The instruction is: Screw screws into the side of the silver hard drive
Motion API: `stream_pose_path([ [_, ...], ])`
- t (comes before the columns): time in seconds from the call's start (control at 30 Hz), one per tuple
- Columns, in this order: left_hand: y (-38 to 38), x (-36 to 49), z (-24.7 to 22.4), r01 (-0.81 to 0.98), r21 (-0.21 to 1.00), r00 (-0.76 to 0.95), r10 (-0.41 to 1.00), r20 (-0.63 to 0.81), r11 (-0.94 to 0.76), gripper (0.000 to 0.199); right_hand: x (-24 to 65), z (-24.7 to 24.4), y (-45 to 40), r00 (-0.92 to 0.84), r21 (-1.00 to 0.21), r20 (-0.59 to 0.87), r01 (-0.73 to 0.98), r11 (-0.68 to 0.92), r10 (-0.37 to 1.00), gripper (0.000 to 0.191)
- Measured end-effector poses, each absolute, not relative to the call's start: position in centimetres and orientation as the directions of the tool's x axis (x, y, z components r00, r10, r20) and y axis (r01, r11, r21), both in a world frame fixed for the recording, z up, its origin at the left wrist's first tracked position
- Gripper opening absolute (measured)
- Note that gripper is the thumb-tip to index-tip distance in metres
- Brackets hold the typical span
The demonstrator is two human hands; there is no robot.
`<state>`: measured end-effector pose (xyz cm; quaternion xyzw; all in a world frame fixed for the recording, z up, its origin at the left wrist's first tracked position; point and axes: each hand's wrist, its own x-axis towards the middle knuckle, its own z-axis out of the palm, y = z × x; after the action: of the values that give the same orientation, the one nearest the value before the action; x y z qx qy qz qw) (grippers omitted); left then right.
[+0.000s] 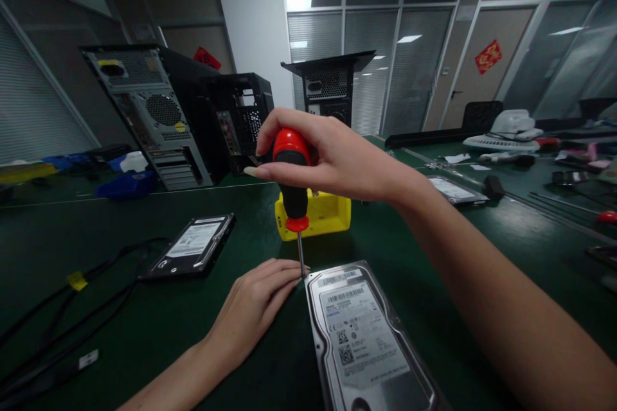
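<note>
Right forearm (pixel 475 257) is slanting in from lower right; right hand (pixel 328 155) is arching above the left hand (pixel 260 295), thumb (pixel 294 174) and fingers (pixel 285 118) curling inward. Left is lying low, back upward, fingers extending together.

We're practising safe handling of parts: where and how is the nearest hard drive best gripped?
Probably by its two long side edges, from above, thumb and fingers on opposite sides. The hard drive lies flat like a long slab, leaving those edges exposed. I'd avoid its far left corner, where the left hand and the screwdriver tip are.
</note>
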<state>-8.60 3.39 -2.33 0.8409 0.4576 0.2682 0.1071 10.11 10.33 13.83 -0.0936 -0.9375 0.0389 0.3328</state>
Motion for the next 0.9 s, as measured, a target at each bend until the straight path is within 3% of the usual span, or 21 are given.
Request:
stream_pose_path([
  [0.9,3.45,-8.31,-1.88,0.696,0.564,0.378,0.894,0.240,-0.445,0.025,9.96,13.88,10.07,-0.768,-0.104,0.612,0.156,0.982,0.187,0.027],
])
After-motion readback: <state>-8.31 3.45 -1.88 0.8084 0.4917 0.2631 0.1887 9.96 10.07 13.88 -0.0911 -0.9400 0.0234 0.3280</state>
